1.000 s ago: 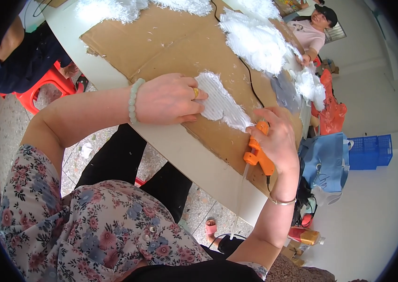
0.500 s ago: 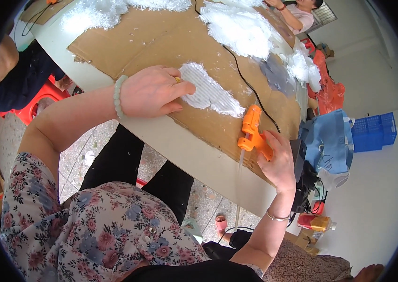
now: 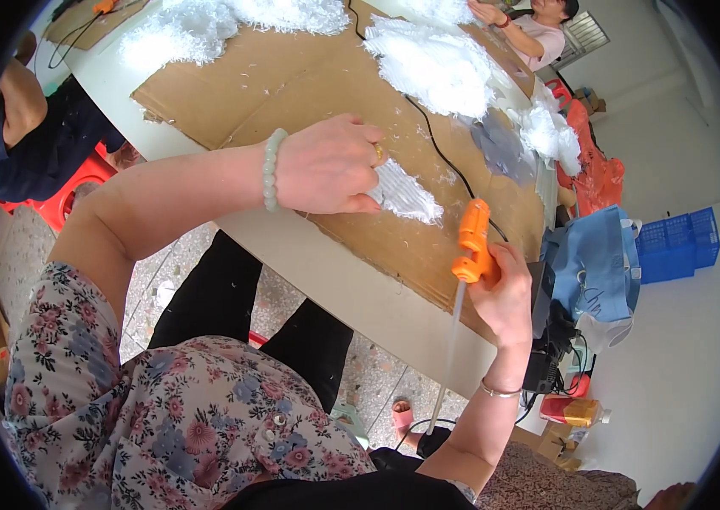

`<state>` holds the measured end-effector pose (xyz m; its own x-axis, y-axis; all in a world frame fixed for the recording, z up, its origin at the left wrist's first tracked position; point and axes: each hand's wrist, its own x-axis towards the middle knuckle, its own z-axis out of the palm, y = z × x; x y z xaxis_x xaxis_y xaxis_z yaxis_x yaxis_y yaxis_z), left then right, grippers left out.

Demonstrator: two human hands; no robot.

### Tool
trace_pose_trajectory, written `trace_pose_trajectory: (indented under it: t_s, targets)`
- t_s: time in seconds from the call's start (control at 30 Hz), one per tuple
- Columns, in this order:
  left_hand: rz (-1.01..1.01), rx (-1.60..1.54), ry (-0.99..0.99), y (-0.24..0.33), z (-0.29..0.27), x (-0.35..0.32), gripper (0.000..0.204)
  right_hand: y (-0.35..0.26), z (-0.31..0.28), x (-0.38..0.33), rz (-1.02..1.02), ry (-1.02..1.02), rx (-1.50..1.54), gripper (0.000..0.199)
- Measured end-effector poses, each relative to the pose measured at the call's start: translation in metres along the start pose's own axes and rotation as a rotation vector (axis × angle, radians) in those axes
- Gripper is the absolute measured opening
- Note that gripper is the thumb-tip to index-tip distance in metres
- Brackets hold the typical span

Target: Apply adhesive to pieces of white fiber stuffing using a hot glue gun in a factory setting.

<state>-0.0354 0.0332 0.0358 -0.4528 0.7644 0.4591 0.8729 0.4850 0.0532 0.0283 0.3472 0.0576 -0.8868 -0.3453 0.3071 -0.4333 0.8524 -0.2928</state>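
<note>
The white fluffy strip (image 3: 404, 194) lay on the cardboard sheet (image 3: 292, 81), near its closer edge, with the left hand (image 3: 326, 166) pressed flat on it, fingers together. Just right of the strip, the right hand (image 3: 503, 293) held the orange glue gun (image 3: 472, 242), fingers clamped round its grip. Hot glue could likely burn those pressing fingers if the nozzle came close. The left hand hid most of the strip; the nozzle tip was hard to make out. The desk (image 3: 351, 280) carried the cardboard.
</note>
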Motion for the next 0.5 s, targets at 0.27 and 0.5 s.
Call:
trace_pose_trajectory:
  t_s: [0.27, 0.5]
  targets:
    - [0.03, -0.093, -0.026, 0.011, 0.014, 0.015, 0.033, -0.015, -0.011, -0.007, 0.291, -0.042, 1.133, 0.036]
    - [0.107, -0.113, -0.091, 0.011, 0.02, 0.002, 0.036, -0.026, 0.016, 0.007, 0.406, -0.13, 1.049, 0.038]
